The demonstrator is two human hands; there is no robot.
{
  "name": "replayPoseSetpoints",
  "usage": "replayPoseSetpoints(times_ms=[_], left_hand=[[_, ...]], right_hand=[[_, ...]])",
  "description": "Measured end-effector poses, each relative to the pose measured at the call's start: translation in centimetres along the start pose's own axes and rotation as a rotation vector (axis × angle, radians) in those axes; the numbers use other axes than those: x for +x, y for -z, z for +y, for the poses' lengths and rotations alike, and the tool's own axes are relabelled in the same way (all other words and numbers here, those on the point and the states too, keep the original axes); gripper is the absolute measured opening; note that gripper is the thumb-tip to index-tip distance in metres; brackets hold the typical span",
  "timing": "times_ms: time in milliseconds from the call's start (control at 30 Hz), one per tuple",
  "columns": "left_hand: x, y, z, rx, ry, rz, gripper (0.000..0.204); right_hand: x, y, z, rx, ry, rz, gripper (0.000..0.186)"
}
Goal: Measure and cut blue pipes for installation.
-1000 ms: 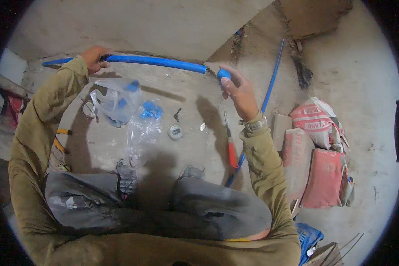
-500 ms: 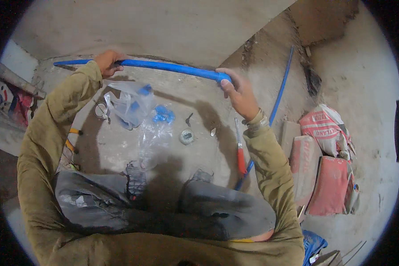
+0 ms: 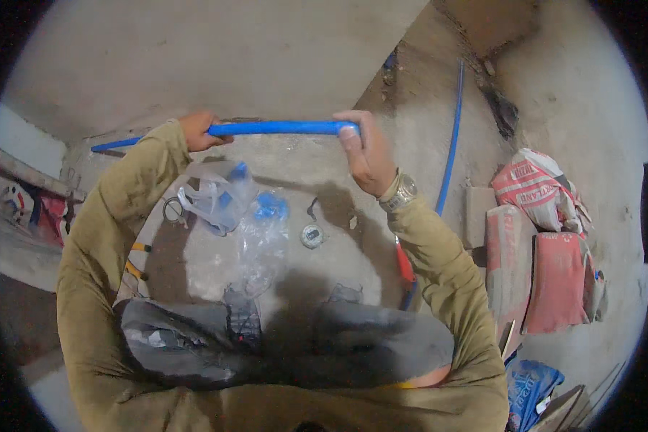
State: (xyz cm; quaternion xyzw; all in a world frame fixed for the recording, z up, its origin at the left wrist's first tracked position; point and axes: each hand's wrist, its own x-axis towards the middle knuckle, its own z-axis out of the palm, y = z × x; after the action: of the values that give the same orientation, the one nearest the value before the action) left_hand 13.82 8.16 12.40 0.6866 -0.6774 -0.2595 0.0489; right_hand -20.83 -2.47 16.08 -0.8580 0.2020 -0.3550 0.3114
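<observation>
The head view has the left hand [image 3: 201, 132] curled firmly round a blue plastic pipe [image 3: 281, 127], while the right hand [image 3: 367, 155] pinches its right end, thumb on the near side and fingers wrapped over the far side. The pipe spans the gap between the hands, and a tail of it runs out past the left wrist; whether a fitting sits under the right fingers cannot be told. Its shadow falls on the floor [image 3: 209, 268] nearer the body, so the wide two-handed hold probably keeps it raised and steady. Just on the near side of the left hand lie a thin clear carrier bag [image 3: 219, 198] with blue pieces inside, a ring-shaped item [image 3: 173, 209] and, beside the bag, a sheet of clear plastic [image 3: 263, 245] with more blue pieces at its top. Between the hands and the knees rests a small round disc [image 3: 312, 235], perhaps a tape roll. Beside the right forearm is a red-handled tool [image 3: 405, 263], its blade partly hidden; spread about like this, the small items seem laid within easy reach. A second blue pipe [image 3: 451, 144] lies beyond the right wrist, and farther right a red-and-white sack [image 3: 529, 180] rests near a red sack [image 3: 556, 281].
</observation>
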Motion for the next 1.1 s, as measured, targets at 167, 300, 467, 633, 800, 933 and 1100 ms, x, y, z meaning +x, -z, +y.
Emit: replayPoseSetpoints(times_ms=[167, 300, 467, 633, 800, 933, 1100], left_hand=[[0.2, -1.7, -0.1, 0.215, 0.022, 0.215, 0.024], [0.3, -2.1, 2.8, 0.445, 0.181, 0.301, 0.016], [1.0, -4.0, 2.0, 0.415, 0.080, 0.246, 0.016], [1.3, -2.4, 0.6, -0.018, 0.033, -0.164, 0.037], [1.5, -3.3, 2.0, 0.106, 0.013, -0.002, 0.023], [0.9, -5.1, 2.3, 0.278, -0.042, 0.127, 0.014], [2.3, -5.4, 3.4, 0.268, 0.081, -0.023, 0.023]], right_hand=[[-1.5, -1.9, 3.6, 0.043, -0.295, -0.003, 0.035], [-1.8, -1.5, 4.1, 0.620, -0.981, -0.141, 0.034], [-2.2, -1.9, 5.9, 0.509, -0.838, -0.081, 0.034], [-2.7, -0.9, 5.7, -0.232, 0.256, 0.010, 0.027], [-3.7, -1.1, 5.3, -0.331, -0.003, 0.014, 0.017], [-4.1, -2.0, 6.8, -0.242, -0.147, 0.031, 0.020], [-3.7, -1.9, 13.0, 0.101, -0.750, -0.342, 0.039]])
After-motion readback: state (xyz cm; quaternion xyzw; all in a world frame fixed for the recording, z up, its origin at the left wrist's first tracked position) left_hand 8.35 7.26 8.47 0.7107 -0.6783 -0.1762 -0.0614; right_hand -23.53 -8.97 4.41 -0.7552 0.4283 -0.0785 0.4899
